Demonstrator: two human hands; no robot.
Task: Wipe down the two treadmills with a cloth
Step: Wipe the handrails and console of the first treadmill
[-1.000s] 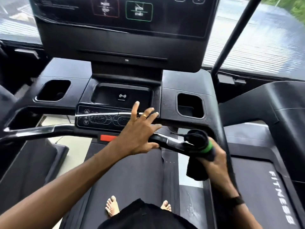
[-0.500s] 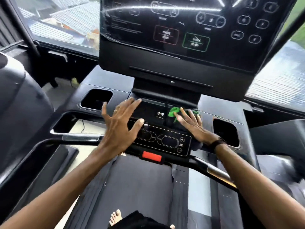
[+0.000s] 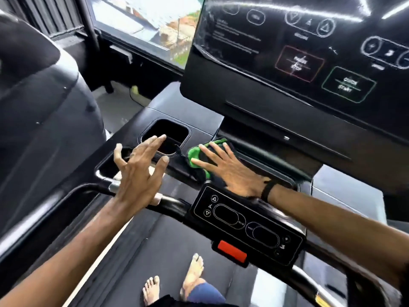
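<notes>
Now, right hand (image 3: 230,169): lying flat with fingers spread apart, palm pressing down on the cloth; half a second ago it was pressing farther right, over the middle tray.
Cloth (image 3: 194,155): green and black, sitting bunched under the right fingers at the left end of the console tray, just beside the left cup holder; a second ago it was wrapped round the right handlebar.
Left hand (image 3: 138,171): hovering open with fingers splayed, holding nothing, its fingertips reaching over the cup holder's near rim; earlier it was resting by the control panel.
Cup holder (image 3: 177,127): showing as a dark rounded pocket, now right ahead of the left fingers.
Control panel (image 3: 245,224): sitting near the right wrist, with a red stop tab (image 3: 232,251) at its lower edge.
Treadmill console screen (image 3: 309,63): filling the upper right, looming larger than before, its printed labels blurring.
Treadmill belt (image 3: 137,258): carrying the person's bare feet (image 3: 174,282) at the bottom.
Second treadmill (image 3: 39,111): showing as a dark blurred mass at far left.
</notes>
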